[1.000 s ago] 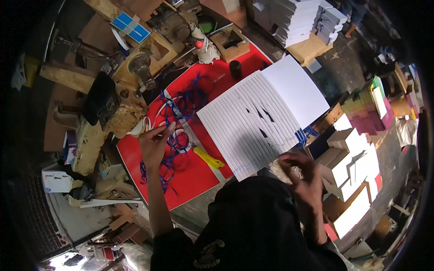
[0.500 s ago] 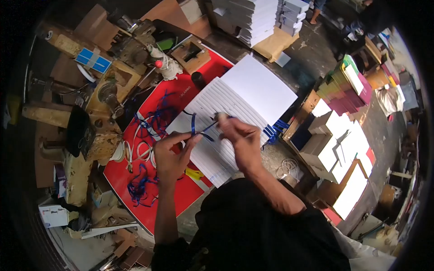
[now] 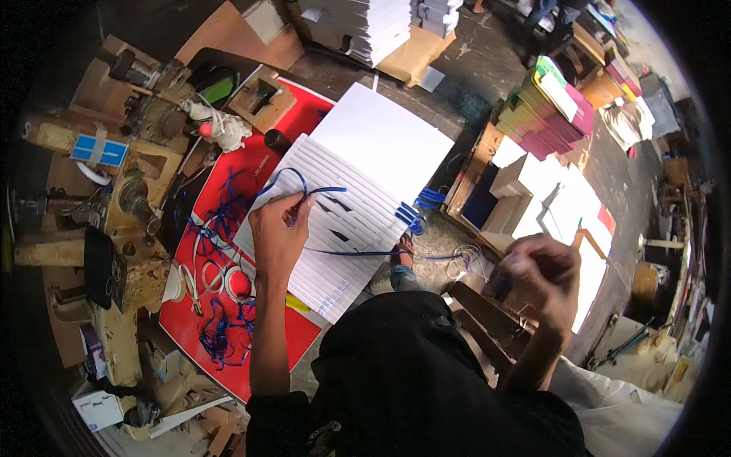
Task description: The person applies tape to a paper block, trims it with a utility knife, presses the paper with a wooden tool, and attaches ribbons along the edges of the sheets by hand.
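My left hand [image 3: 280, 228] is over the left part of a fanned row of white book blocks [image 3: 343, 221], fingers pinched on a narrow blue ribbon [image 3: 329, 190]. The ribbon loops up behind the fingers, and one end points right. Out to the right, my right hand [image 3: 544, 278] is raised and closed, its fingers smeared by motion. A second blue ribbon length [image 3: 358, 252] stretches across the blocks toward it, and a hint of blue shows at the fingertips. Short dark ribbon ends [image 3: 339, 235] lie on the blocks. More blue ribbon ends [image 3: 411, 218] hang from their right edge.
Beneath the blocks is a red board [image 3: 304, 333] with tangled blue ribbon [image 3: 217, 335] and white rolls [image 3: 236, 282]. A rusty machine [image 3: 141, 202] stands left. Paper stacks [image 3: 365, 30] rise at the back; boxes and bundles [image 3: 548, 107] are at right.
My right hand has moved from beside the left hand far out to the right, drawing ribbon across the blocks. The left hand stays pinched on ribbon. The whole view has shifted.
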Demonstrator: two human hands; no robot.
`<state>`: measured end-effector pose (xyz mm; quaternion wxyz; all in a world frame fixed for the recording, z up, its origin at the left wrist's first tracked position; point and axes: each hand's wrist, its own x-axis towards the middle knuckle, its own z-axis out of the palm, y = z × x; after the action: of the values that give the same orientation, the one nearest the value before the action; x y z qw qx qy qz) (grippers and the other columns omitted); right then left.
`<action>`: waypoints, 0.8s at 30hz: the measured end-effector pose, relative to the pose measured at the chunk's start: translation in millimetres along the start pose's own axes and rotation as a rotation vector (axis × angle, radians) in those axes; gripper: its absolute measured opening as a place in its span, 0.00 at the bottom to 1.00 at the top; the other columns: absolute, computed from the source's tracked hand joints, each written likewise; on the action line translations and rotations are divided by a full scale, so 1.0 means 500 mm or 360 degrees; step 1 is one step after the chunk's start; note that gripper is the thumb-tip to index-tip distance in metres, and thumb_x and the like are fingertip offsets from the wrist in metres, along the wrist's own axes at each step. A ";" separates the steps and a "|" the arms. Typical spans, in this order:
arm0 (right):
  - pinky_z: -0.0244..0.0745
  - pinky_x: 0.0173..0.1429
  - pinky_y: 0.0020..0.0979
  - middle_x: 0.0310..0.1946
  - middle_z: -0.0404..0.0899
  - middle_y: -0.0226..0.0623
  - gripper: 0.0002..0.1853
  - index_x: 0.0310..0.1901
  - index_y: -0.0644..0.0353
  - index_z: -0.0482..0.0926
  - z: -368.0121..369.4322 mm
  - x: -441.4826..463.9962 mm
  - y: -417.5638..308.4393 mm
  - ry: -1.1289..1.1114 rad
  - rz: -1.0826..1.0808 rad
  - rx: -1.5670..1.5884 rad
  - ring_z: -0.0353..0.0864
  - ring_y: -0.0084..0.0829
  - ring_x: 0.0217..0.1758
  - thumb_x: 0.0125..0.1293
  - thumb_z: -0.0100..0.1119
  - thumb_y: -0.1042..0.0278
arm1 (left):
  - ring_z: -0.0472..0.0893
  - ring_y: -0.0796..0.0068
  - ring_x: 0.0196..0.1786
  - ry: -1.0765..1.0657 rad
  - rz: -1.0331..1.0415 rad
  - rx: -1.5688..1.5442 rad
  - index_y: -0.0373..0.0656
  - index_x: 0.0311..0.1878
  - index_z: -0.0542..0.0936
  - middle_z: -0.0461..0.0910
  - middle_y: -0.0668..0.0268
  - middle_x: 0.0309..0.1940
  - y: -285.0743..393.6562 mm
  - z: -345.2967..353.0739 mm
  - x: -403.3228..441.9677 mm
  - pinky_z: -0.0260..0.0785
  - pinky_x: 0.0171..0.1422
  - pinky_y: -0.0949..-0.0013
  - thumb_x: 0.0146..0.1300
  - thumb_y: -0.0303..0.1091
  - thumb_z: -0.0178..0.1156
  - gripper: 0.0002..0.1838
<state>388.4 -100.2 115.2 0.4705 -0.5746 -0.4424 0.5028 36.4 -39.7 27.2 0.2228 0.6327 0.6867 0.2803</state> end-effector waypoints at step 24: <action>0.65 0.28 0.16 0.29 0.82 0.35 0.05 0.40 0.65 0.83 -0.026 -0.015 -0.054 0.0246 -0.0415 -0.0118 0.75 0.13 0.28 0.72 0.62 0.72 | 0.85 0.56 0.36 -0.0047 0.0271 0.0011 0.37 0.52 0.86 0.86 0.54 0.42 0.079 -0.001 -0.041 0.77 0.45 0.61 0.59 0.27 0.70 0.16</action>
<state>399.6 -104.4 143.6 0.5428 -0.5662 -0.4940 0.3751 67.3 -58.3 53.1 0.2061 0.6935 0.6280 0.2865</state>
